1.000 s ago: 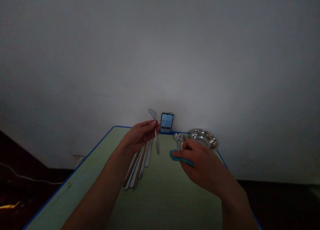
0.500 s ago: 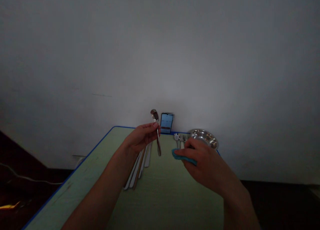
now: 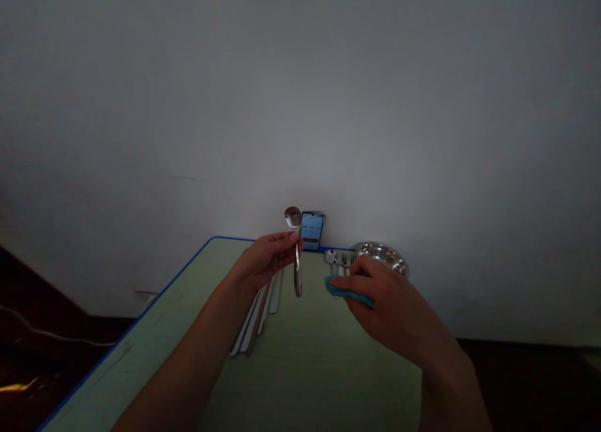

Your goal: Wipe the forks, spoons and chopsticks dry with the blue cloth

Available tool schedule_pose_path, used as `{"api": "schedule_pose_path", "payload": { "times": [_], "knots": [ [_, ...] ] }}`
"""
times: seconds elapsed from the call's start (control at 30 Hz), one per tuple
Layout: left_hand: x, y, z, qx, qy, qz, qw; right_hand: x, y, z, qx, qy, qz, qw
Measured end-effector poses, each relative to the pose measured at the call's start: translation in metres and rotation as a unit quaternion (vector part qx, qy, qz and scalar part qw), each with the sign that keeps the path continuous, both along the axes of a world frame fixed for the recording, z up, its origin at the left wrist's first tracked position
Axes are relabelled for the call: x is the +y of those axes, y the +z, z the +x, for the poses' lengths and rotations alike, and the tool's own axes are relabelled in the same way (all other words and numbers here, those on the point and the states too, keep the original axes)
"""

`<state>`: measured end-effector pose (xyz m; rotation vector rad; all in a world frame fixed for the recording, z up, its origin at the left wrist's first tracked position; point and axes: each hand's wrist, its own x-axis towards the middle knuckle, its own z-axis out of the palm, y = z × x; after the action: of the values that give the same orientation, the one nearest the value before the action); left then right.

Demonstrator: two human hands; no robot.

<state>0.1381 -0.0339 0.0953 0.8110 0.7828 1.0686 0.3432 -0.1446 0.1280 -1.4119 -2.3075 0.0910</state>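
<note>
Steel spoon [image 3: 293, 218], bowl uppermost and handle pointing down, upright above the table in the left hand [image 3: 265, 260]; fingers [image 3: 286, 240] curled closed around the handle. Just right of the spoon, blue cloth [image 3: 350, 293] pinched in the right hand [image 3: 387, 303], fingertips [image 3: 359, 283] bent over it, hand nearly closed. Behind the spoon, blue far edge [image 3: 235, 239] of a pale green table [image 3: 319, 363]; bare tabletop in front of the spoon, between both forearms. Below and left of the spoon, long utensils [image 3: 256, 316] in a loose row. Right of the spoon, small forks and spoons [image 3: 339, 261], then a shallow steel bowl [image 3: 381, 252]. Just behind the spoon, phone [image 3: 312, 230] with lit screen; writing too small to read.
</note>
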Motion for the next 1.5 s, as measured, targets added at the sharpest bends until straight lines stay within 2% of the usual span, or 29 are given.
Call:
{"api": "schedule_pose_path", "payload": {
  "times": [0.73,1.2,1.5],
  "knots": [
    [0.005,-0.026,0.022,0.069,-0.008,0.026,0.997,-0.004,0.006,0.030,0.044,-0.011,0.020,0.999],
    [0.010,-0.042,0.040,0.120,0.008,0.027,0.992,-0.005,0.013,0.049,0.044,-0.060,0.060,0.995],
    [0.026,-0.059,0.058,0.125,0.021,0.011,0.992,-0.003,0.015,0.063,0.088,-0.092,0.087,0.988]
  ]
}}
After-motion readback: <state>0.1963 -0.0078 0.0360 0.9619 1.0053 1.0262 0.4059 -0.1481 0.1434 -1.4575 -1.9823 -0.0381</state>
